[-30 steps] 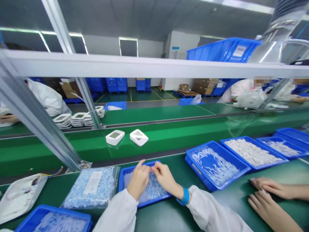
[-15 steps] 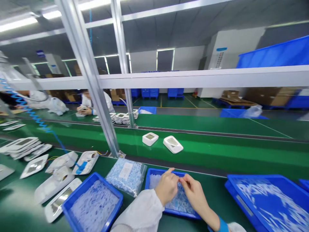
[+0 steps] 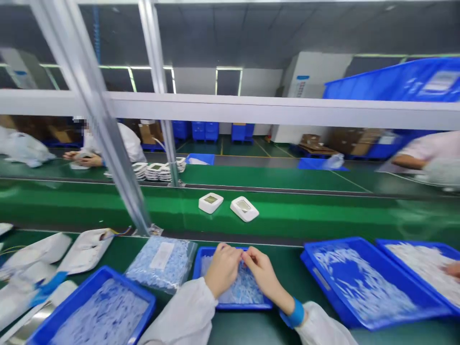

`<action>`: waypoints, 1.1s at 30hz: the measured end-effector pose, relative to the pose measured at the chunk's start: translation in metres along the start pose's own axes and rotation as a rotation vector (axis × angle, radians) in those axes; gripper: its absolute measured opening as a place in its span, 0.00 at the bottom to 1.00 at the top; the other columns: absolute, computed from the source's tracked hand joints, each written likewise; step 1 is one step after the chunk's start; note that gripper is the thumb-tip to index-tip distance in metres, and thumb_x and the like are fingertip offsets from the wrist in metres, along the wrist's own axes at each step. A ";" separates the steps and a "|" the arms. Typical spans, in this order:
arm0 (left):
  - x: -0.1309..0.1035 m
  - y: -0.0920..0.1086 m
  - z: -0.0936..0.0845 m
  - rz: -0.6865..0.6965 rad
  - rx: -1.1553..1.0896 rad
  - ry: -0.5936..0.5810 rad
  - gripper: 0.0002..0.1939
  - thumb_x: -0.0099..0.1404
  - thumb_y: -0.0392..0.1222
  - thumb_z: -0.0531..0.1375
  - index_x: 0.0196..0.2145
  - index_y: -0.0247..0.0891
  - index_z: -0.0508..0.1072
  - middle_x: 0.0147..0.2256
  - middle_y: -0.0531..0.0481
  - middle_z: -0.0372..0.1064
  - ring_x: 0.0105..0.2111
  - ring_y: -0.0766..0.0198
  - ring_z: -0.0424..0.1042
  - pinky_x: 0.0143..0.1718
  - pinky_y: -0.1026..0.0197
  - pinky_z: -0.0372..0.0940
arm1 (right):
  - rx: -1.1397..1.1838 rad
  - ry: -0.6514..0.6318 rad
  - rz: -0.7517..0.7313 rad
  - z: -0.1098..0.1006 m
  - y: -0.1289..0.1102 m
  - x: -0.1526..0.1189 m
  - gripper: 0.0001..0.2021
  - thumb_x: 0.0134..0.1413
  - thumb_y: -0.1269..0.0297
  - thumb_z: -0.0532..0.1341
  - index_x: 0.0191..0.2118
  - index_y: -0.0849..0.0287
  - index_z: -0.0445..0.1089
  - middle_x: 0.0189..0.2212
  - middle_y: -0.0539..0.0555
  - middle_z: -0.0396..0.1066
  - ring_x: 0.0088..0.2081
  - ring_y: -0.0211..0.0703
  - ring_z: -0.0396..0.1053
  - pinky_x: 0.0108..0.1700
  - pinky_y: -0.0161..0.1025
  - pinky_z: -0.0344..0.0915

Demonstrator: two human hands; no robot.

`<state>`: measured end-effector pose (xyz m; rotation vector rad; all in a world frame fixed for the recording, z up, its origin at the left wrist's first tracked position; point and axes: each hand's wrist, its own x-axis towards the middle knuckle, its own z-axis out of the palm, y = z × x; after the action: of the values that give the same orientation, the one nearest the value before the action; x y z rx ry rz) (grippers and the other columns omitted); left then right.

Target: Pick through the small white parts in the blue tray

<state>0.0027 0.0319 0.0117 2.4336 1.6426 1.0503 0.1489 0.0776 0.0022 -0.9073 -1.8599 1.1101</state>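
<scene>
The frame is smeared by motion, so the small pieces in the trays blur into pale streaks and cannot be told apart. Both forearms are cut off by the bottom edge, and the left hand and right hand cover the middle of the small blue tray they work over. The fingertips of both hands meet above the tray's far rim, pinched narrow together; whether anything sits between them cannot be made out. The right wrist wears a blue band above a white sleeve.

The small tray sits on the dark green bench just in front of the person, between a clear bag of pale bits on its left and a larger blue tray on its right. It is shallow and rectangular, and holds a loose heap of whitish-blue translucent pieces.

The bag bears a white label, but its print is too blurred to read. A further blue tray lies at the lower left, cut by the frame edge, with white flat housings beyond it. On the bright green conveyor belt two white devices with grey screens lie side by side, just apart. Across the belt, other people in white coats sit at the opposite bench, their outlines blurred
</scene>
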 end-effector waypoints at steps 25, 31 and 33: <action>-0.004 -0.005 0.000 0.044 0.092 0.019 0.12 0.61 0.27 0.47 0.25 0.37 0.62 0.22 0.52 0.60 0.25 0.63 0.58 0.31 0.59 0.53 | -0.065 -0.133 -0.087 -0.005 -0.003 -0.005 0.20 0.65 0.53 0.45 0.26 0.60 0.59 0.21 0.48 0.59 0.25 0.35 0.58 0.31 0.34 0.55; -0.004 -0.002 -0.001 0.228 0.144 0.084 0.12 0.55 0.23 0.47 0.23 0.37 0.62 0.21 0.51 0.57 0.25 0.63 0.56 0.30 0.59 0.54 | -0.050 -0.176 -0.225 -0.007 -0.001 -0.008 0.20 0.66 0.54 0.43 0.28 0.59 0.59 0.23 0.48 0.59 0.26 0.35 0.59 0.32 0.34 0.57; -0.005 -0.001 0.000 0.281 0.170 0.117 0.12 0.54 0.23 0.47 0.24 0.37 0.62 0.21 0.51 0.57 0.25 0.63 0.56 0.31 0.58 0.55 | -0.075 -0.168 -0.267 -0.007 0.000 -0.009 0.19 0.66 0.55 0.43 0.27 0.59 0.58 0.23 0.49 0.60 0.27 0.36 0.59 0.33 0.34 0.57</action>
<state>0.0008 0.0279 0.0090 2.8312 1.5083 1.1491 0.1591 0.0727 0.0023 -0.5983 -2.1006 0.9813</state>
